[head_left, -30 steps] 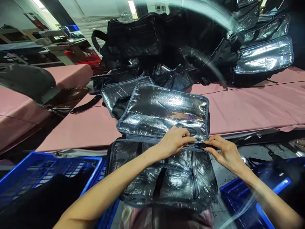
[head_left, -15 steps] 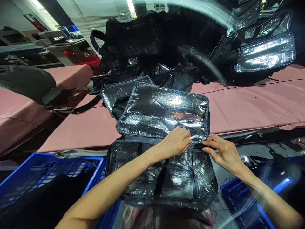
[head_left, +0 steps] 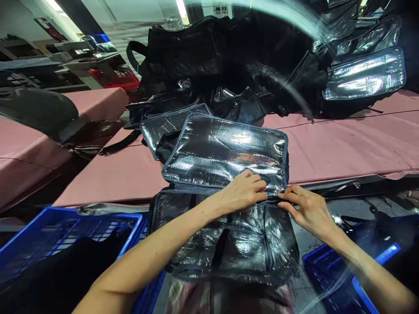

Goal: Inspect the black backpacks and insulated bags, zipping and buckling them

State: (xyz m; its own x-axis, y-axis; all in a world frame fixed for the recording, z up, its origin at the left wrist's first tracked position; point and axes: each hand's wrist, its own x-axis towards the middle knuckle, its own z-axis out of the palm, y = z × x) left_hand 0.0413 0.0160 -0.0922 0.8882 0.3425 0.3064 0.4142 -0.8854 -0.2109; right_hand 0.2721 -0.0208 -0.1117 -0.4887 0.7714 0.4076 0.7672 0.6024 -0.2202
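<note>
A black bag (head_left: 242,250) with shiny foil lining lies open in front of me, its quilted silver lid (head_left: 225,146) folded back onto the pink table. My left hand (head_left: 247,189) is closed at the hinge seam near the lid's lower right, its fingertips curled under and partly hidden. At the lid's lower right corner, my right hand (head_left: 304,207) pinches the bag's dark edge between thumb and fingers. The two hands are a short distance apart along the same seam.
Behind the lid, black bags (head_left: 186,52) pile up on the pink table (head_left: 353,144). A blue crate (head_left: 46,213) with dark fabric stands at the left, another blue crate (head_left: 330,270) at the right. One more silver lid (head_left: 366,76) shows at the back right.
My left hand has shifted slightly right along the seam, closer to my right hand. My right hand stays at the corner.
</note>
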